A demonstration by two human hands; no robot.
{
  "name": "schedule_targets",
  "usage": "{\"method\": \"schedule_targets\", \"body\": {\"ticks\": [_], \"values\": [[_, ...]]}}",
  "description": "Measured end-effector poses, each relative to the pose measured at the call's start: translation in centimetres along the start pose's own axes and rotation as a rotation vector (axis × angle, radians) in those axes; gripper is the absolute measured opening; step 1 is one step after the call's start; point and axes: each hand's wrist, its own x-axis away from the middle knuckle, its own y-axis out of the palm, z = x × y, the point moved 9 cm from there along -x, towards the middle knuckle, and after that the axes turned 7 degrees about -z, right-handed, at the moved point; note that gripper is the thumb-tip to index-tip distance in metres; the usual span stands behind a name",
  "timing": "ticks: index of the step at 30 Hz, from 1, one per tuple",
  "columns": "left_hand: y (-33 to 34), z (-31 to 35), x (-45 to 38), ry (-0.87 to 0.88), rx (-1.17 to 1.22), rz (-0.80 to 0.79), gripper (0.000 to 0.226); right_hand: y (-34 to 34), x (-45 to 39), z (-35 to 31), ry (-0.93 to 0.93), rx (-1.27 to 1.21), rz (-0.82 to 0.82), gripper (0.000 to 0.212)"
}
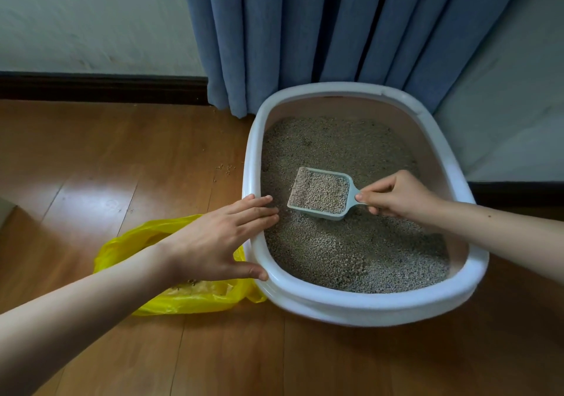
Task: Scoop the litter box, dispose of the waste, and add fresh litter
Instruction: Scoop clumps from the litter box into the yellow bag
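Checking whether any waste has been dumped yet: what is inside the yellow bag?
Through the yellow bag a few dark bits of litter show near its mouth. The left hand and forearm cover the opening, so the rest is hidden. The scoop is full, over the litter box.

Litter box (360,307): open from above; curtain (335,29) blocks behind, yellow bag (189,298) touching its left; bare floor (305,362) in front.

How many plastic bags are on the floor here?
1: a yellow bag lies on the floor against the litter box, partly under the left hand. Others may be out of view.
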Motion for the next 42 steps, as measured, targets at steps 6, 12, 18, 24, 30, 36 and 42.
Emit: {"method": "schedule_targets", "body": {"ticks": [6,12,18,24,30,36,42], "values": [[-0.1,0.2,0.0,0.008,-0.013,-0.016,0.086,-1.0,1.2,-0.6,-0.029,0.031,0.048,0.012],[-0.1,0.6,0.3,0.055,-0.104,-0.028,0.071,-1.3,1.9,-1.4,-0.042,0.025,0.059,0.011],[-0.3,0.8,0.4,0.072,-0.154,-0.03,0.066,-3.2,1.6,-2.0,-0.035,0.216,0.123,0.014],[-0.8,0.9,0.1,0.1,-0.151,-0.019,0.063,-6.6,-0.5,-6.1,-0.054,0.808,0.207,0.016],[-0.6,0.6,0.1,0.104,-0.107,-0.016,0.059,-0.5,-1.8,-12.4,-0.516,1.717,0.229,0.013],[-0.6,0.4,0.2,0.105,-0.055,-0.013,0.058,-5.7,-7.9,-11.7,0.102,1.576,0.333,0.016],[-0.4,0.0,0.2,0.104,-0.003,0.002,0.058,-9.4,-12.5,-9.2,0.211,1.017,0.233,0.019]]}}
